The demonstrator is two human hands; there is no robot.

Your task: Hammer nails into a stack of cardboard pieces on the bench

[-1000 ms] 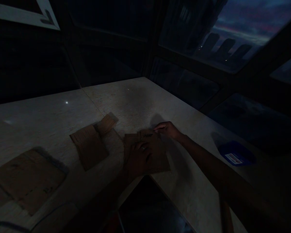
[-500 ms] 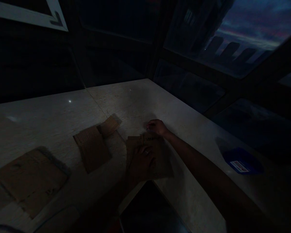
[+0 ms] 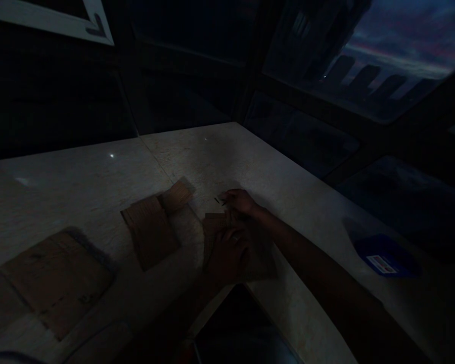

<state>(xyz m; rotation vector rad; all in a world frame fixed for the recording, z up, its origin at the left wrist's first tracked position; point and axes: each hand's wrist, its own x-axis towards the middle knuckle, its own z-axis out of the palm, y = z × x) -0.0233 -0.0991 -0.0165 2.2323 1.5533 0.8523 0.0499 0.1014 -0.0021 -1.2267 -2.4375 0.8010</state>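
The scene is very dark. My left hand (image 3: 227,250) lies flat, fingers spread, pressing a brown cardboard piece (image 3: 263,260) onto the pale stone counter (image 3: 197,151) at its inner corner. A ring shows on one finger. My right hand (image 3: 240,201) is curled at the cardboard's far edge, fingers pinched on a small dark tool (image 3: 218,200) whose tip pokes out to the left. What the tool is I cannot make out.
A second cardboard piece (image 3: 151,232) with a small flap lies left of my hands. A larger cardboard sheet (image 3: 53,280) sits at the far left. A blue lid-like object (image 3: 384,255) with a label rests on the counter at right. Dark windows stand behind.
My right hand slid leftward along the cardboard's far edge and now sits just past its corner. The left hand stayed pressed on the cardboard. The view drifted slightly.
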